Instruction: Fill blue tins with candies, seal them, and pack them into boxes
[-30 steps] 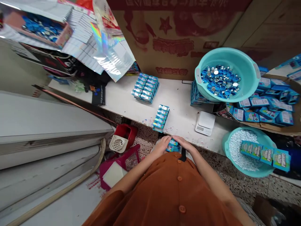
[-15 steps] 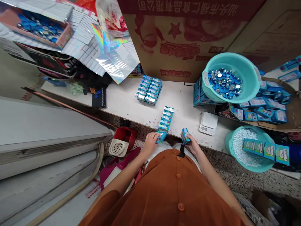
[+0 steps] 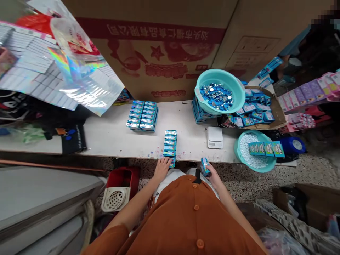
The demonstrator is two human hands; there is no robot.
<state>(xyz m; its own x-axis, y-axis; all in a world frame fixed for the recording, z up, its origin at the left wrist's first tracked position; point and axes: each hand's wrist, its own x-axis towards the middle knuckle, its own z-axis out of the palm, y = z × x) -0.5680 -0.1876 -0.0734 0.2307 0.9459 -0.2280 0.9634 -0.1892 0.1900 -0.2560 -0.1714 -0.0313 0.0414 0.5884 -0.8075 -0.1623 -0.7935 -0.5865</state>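
Note:
A single-file row of small blue candy boxes (image 3: 170, 142) runs from the middle of the white table to its front edge. At the near end of that row, my left hand (image 3: 162, 169) has its fingers closed against the last small blue box (image 3: 172, 163), which is partly covered by them. To the right, just off the table edge and over my lap, my right hand (image 3: 214, 176) grips another blue box (image 3: 204, 165) between thumb and fingers. Farther back stands a two-column block of the same boxes (image 3: 142, 115), shiny sides up.
A white digital scale (image 3: 215, 137) lies right of the row. Behind it, a turquoise basin (image 3: 198, 90) of blue-and-silver caps rests on stacked boxes. A carton (image 3: 280, 118) holds loose boxes; another basin (image 3: 237, 150) holds white pellets. A large cardboard box (image 3: 164, 49) closes off the back.
The view has swung to the right. My left hand has brought its tilted box into line with the near end of the row. My right hand still holds its box near the edge.

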